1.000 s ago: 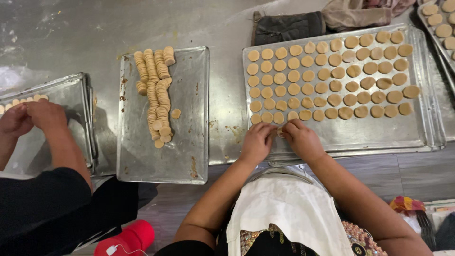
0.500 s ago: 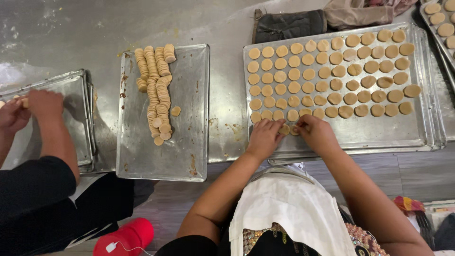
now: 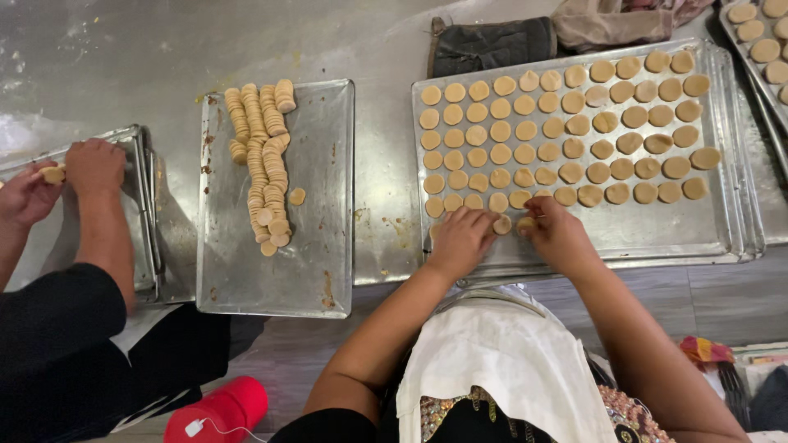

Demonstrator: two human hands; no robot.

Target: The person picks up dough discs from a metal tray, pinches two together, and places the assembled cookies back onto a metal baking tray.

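steel tray [image 3: 706, 234], dough disc [image 3: 502, 224] half-hidden, left hand [image 3: 461, 239]

A commercial bakery's production floor: metal baking trays [image 3: 726, 230] crowd a worn stainless-steel worktable [image 3: 123, 57], the right one filled with rows of round raw dough discs [image 3: 574, 123], the middle tray [image 3: 320, 246] bearing stacked discs [image 3: 263, 156]. More filled trays [image 3: 759, 49] sit far right. A second worker's hands [image 3: 94, 164] shape dough at a left tray [image 3: 139, 148], and an oven mitt [image 3: 492, 45] lies beyond.
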